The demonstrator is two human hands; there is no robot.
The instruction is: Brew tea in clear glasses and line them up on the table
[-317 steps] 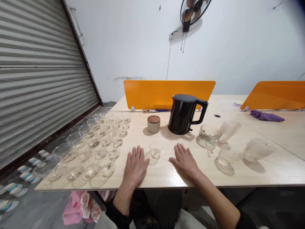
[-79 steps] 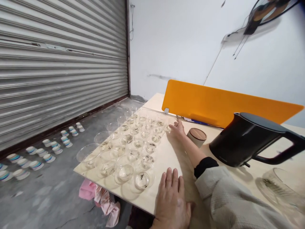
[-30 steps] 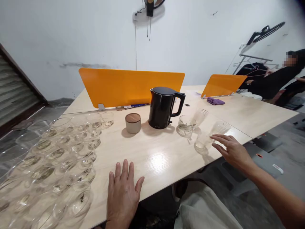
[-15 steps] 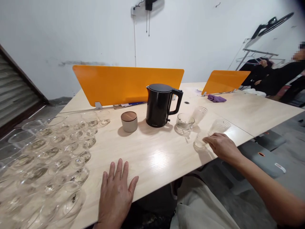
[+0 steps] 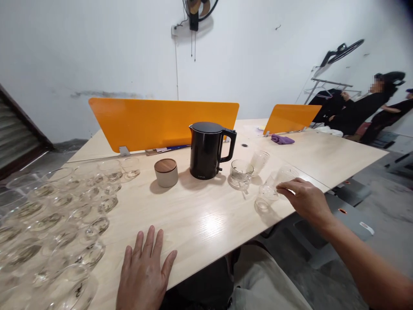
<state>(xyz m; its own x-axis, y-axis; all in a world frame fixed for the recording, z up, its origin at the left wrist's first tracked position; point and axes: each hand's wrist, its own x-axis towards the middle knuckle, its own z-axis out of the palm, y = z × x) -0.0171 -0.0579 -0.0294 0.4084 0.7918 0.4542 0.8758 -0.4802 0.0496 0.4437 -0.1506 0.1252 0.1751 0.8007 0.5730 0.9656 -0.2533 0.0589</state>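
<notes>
My left hand [image 5: 143, 269] lies flat on the table near its front edge, fingers spread and holding nothing. My right hand [image 5: 305, 200] is closed in a pinch at the right side of a clear glass cup [image 5: 263, 204]; the exact grip is blurred by the see-through glass. A ribbed glass cup [image 5: 241, 172] with a handle stands just behind, and two more clear glasses, a tall glass [image 5: 260, 161] and a ribbed glass [image 5: 287, 173], are close by. A black electric kettle [image 5: 206, 150] stands mid-table, with a wood-lidded grey jar [image 5: 166, 173] to its left.
Many clear glasses [image 5: 48, 219], with liquid and dark bits in them, crowd the table's left side. Orange divider panels [image 5: 161, 125] stand behind. A purple cloth [image 5: 282, 139] lies at the right back. Grey stools [image 5: 348, 219] are beside the table; people [image 5: 364, 107] are farther off.
The view has shifted, so the tabletop things appear farther left and lower. My right hand has drawn slightly right relative to the glass cup's base. My left hand stays flat on the table.
</notes>
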